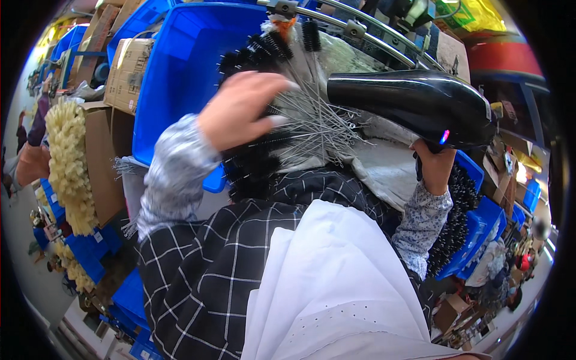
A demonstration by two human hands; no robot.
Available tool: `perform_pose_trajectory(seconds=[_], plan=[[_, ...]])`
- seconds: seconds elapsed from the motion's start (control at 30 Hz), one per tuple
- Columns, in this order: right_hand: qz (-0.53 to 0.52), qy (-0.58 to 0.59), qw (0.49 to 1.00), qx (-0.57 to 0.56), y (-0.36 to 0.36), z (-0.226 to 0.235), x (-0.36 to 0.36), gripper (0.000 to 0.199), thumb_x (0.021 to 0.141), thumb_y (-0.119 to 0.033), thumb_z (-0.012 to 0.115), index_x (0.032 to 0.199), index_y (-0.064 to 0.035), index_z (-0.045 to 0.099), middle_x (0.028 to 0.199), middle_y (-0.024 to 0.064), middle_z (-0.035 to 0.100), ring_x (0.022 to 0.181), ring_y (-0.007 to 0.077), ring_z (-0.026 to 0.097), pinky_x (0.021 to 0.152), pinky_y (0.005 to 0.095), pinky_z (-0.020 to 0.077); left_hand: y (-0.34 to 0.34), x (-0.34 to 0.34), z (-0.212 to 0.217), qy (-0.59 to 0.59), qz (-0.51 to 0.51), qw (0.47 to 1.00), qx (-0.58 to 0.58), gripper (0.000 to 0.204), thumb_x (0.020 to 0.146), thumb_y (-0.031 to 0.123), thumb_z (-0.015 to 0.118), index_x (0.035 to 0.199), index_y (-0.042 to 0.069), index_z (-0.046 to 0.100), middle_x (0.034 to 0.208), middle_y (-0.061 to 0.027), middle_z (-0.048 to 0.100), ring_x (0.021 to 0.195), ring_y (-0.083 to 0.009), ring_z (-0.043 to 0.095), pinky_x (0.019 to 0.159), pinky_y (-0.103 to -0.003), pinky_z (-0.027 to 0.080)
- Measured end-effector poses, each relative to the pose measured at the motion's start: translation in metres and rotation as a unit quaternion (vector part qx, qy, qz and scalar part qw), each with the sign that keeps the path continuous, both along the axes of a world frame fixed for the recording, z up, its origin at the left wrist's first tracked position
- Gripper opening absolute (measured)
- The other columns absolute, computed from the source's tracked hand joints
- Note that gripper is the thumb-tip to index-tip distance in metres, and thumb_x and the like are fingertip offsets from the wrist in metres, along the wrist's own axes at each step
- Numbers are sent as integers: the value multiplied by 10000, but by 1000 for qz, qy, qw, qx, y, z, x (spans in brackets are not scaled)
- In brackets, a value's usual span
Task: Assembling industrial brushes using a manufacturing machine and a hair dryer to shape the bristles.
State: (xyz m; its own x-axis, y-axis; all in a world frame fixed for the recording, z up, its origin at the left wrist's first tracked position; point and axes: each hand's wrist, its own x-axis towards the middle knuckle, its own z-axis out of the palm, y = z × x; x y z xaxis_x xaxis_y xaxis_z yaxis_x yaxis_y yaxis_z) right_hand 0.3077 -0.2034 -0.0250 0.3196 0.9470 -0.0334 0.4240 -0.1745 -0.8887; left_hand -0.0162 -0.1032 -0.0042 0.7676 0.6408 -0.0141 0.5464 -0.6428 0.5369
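Clasping the dryer [402,96] beneath its barrel, the right hand [437,165] has its fingers bent around the grip, mostly out of sight. The left hand [243,108] is loose, with a gap between thumb and fingers and nothing seen in its hold; whether its fingertips touch anything, I cannot tell.

Right beside and below the left fingers lie the brushes [258,150]: black heads up to the left of the hand and down toward the lap, bare wires [324,129] fanned out to the right of the fingertips in a crossed, untidy bunch. Between the two hands, the dryer's nozzle faces this bunch, and a small light [444,137] glows near the right fingers. A grey cloth [384,174] lies under the wires, reaching toward the right hand.

Farther out, a blue tub [174,78] stands beyond the left fingers, metal rails [360,30] run ahead of both hands, and more black bristles [456,216] sit beside the right wrist.

The work looks to be midway: the dryer is in place, the brushes are unsorted. Which ones are finished does not show.
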Motion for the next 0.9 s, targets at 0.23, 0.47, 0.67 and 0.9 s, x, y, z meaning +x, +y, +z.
perform_pose_trajectory(seconds=[0.23,0.47,0.67,0.9], plan=[[-27,47,998,18,-19,7,18,311,622,88,566,913,39,468,706,81,559,560,165,558,513,270,482,-6,79,-109,225,-224,936,149,694,649,347,633,1195,41,335,1135,-155,421,1104,-269,373,979,-392,209],[-57,26,998,24,-40,1,36,353,622,84,573,952,40,459,728,84,562,578,160,560,530,270,485,0,80,-108,229,-200,949,78,430,657,333,619,947,61,456,784,-89,547,836,-248,514,856,-365,313],[-63,13,998,21,-47,3,42,273,635,71,574,894,48,490,668,73,566,554,149,559,534,253,473,2,83,-108,129,-208,962,122,356,654,305,623,857,80,436,692,-48,553,724,-227,536,749,-332,346],[-89,22,994,55,-52,8,43,119,617,-1,604,730,17,571,602,36,570,518,105,543,493,207,430,7,89,-128,141,-171,973,58,505,653,246,633,1050,38,401,956,-118,503,968,-271,449,854,-372,314]])
